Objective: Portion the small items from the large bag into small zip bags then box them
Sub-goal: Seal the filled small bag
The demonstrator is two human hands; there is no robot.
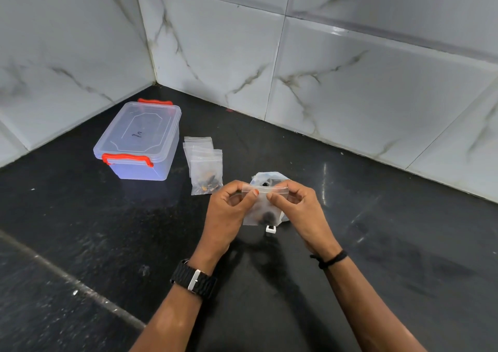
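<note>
A small clear zip bag [260, 208] with dark small items at its bottom hangs above the black counter. My left hand [229, 211] and my right hand [299, 208] both pinch its zip strip at the top, thumbs close together near the middle. Behind it, partly hidden, lies the large clear bag [265, 177] with dark items inside. A small white part [270, 229] lies on the counter just below the held bag. To the left rests a pile of small zip bags [203, 160]; the nearest one holds dark and orange items.
A clear plastic box [140, 141] with its lid on and red clasps stands at the back left of the black counter [107, 230]. Marble-look tiled walls [242, 55] meet in a corner behind. A seam crosses the counter at the lower left.
</note>
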